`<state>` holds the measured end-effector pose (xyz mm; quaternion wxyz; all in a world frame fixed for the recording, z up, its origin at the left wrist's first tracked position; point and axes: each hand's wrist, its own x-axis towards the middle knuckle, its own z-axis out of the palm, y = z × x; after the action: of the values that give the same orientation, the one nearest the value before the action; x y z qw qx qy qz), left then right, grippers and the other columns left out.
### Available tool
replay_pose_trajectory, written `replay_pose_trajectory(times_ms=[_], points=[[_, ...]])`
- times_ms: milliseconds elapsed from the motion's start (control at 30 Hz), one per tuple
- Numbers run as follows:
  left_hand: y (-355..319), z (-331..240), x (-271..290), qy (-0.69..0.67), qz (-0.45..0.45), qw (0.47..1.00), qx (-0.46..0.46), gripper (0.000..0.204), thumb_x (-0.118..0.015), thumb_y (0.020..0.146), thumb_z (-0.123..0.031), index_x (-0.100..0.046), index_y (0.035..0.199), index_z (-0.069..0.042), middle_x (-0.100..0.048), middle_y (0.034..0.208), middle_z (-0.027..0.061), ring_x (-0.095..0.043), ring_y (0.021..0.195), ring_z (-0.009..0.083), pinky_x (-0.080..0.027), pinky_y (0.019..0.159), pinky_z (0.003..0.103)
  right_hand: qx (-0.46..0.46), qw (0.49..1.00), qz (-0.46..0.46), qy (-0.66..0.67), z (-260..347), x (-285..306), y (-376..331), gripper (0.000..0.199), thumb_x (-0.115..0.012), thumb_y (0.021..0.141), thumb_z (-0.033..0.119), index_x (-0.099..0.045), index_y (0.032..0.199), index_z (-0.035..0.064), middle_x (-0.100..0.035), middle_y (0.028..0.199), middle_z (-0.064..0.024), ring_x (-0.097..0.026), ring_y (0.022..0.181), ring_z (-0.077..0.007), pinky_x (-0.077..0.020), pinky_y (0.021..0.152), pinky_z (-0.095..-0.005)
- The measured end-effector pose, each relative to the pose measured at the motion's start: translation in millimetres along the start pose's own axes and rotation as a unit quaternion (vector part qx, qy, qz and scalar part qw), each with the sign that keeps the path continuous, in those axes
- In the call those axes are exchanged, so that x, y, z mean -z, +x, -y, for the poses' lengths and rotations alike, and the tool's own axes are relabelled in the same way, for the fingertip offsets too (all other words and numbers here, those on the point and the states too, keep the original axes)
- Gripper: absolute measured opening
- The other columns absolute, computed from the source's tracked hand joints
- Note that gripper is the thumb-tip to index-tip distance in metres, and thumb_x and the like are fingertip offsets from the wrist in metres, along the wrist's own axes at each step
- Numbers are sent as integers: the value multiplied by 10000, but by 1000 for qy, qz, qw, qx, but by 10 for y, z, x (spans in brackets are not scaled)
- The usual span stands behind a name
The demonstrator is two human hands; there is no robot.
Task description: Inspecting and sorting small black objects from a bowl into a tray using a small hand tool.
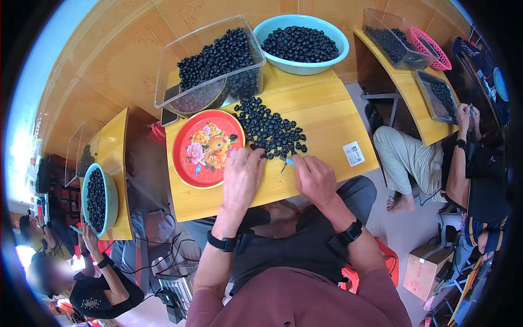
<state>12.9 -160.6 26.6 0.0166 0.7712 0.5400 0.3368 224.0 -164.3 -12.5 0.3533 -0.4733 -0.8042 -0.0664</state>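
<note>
Many small, dark, round bead-like pieces (272,128) lie loose on the yellow table (327,120) before me. My left hand (242,174) is at their near edge, beside the round red tray (188,171); its fingers are pressed together, and what they hold is hidden. My right hand (316,180) is closed on a small tool with a light-blue handle (290,162). The tool's tip points left, toward the left fingertips; its exact kind is too small to make out. The tray has a flower pattern, with one dark piece at its right side.
A clear plastic bin (256,82) and a light-blue basin (343,52), both with dark pieces, stand at the back. A white label (353,154) is on the table's right. Other people work at side tables, left with a basin (111,201), right with a tray (422,92).
</note>
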Motion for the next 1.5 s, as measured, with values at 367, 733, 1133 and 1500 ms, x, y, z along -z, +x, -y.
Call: replay_pose_trajectory(times_ms=[367,733,1133,1500], points=[[-70,-96,-184,-42,68,997,23,209,-783,870,-99,-717,1053,-20,-623,927,148,-637,871,348,-533,759,440,-4,1000,-14,21,5,-3,12,229,-652,845,48,-699,1068,20,-567,731,-67,-617,654,-238,-504,567,-375],[-293,-101,-427,-339,5,897,283,193,-820,856,-4,-717,1018,16,-668,993,49,-684,834,106,-556,752,273,-13,1000,4,20,10,17,19,190,-666,868,54,-687,1056,39,-558,727,-65,-610,643,-242,-495,560,-383],[-335,-199,-427,-318,-16,906,277,271,-800,848,16,-713,1103,-9,-686,978,84,-700,854,143,-574,769,272,52,997,47,17,3,41,6,190,-646,866,107,-676,1046,56,-561,740,-44,-616,648,-201,-511,561,-355],[-349,-210,-447,-338,-31,902,268,299,-797,840,35,-711,1120,-24,-683,948,72,-681,833,137,-565,778,263,65,996,62,14,-8,30,2,184,-646,877,105,-688,1046,46,-583,751,-43,-620,653,-193,-514,568,-344]])
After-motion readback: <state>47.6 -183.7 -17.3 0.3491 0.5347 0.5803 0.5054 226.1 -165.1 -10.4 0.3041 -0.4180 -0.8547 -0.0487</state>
